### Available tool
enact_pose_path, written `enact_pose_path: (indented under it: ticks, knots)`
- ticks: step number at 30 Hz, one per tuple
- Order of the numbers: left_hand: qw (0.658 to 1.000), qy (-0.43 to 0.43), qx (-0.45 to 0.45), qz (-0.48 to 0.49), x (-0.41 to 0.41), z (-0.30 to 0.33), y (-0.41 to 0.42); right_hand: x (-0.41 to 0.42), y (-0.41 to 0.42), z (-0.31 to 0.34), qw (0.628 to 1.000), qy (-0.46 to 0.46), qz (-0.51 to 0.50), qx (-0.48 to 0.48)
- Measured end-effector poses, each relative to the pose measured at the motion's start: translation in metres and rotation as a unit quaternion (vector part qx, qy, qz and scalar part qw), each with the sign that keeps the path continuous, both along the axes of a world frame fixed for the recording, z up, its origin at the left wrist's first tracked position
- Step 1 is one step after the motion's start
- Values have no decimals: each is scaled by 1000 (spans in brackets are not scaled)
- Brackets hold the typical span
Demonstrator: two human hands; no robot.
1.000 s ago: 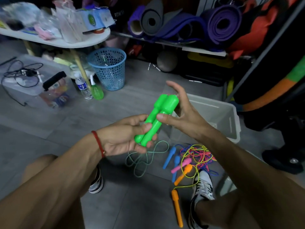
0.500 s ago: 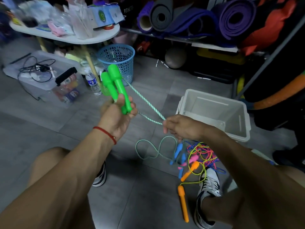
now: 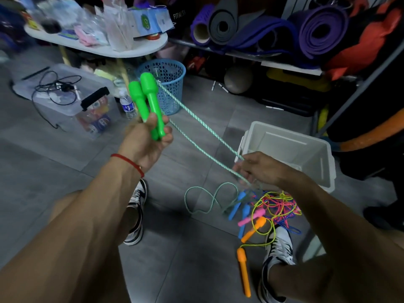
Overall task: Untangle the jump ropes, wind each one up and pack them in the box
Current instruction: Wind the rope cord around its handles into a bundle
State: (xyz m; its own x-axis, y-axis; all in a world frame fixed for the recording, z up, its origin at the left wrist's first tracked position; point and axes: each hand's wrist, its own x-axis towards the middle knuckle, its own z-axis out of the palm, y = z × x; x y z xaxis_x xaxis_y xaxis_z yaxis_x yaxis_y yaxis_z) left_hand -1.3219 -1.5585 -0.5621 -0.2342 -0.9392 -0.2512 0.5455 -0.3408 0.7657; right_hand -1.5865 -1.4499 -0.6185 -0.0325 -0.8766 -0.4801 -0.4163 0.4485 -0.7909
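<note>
My left hand (image 3: 147, 141) grips both bright green handles (image 3: 148, 101) of one jump rope, held upright side by side. Two strands of its pale green cord (image 3: 196, 127) run taut down to my right hand (image 3: 261, 168), which pinches them low beside the box. The rest of that cord (image 3: 209, 197) lies looped on the floor below. A tangle of pink, yellow and blue ropes (image 3: 277, 206) with blue, pink and orange handles (image 3: 244, 270) lies between my feet. The white plastic box (image 3: 290, 154) stands open on the floor to the right.
A blue mesh basket (image 3: 168, 84) and a water bottle (image 3: 127, 106) stand behind the handles. A clear lidded bin with cables (image 3: 63, 95) sits left, under a cluttered white table (image 3: 98, 47). Rolled mats (image 3: 306, 29) fill the rack behind. My shoes (image 3: 277, 248) flank the tangle.
My left hand lifted the green handles up and to the left, and my right hand let go of them and slid down the cord, pulling two strands taut.
</note>
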Motion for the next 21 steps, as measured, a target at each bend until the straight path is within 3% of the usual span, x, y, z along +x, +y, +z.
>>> enact_pose_path:
  ticks: [3,6,11,15,18,21]
  knots:
    - [996,32,83,7,6,-8,-8,-3,7,5,998,57,11,-28]
    - [993,59,94,38,18,-9,-15,-12,11,7,995,60,4,-82]
    - [987,89,105,89,40,-5,-28,-19,28,14,951,254,95,-148]
    - [996,-46,23,-73,16,-15,4,5,29,24,914,291,173,-222]
    - [974,-45,-2,-222,-19,-21,50,30,19,37,888,323,202,-259]
    - [950,-104,-7,-295,-31,-22,65,36,9,49,867,363,191,-283]
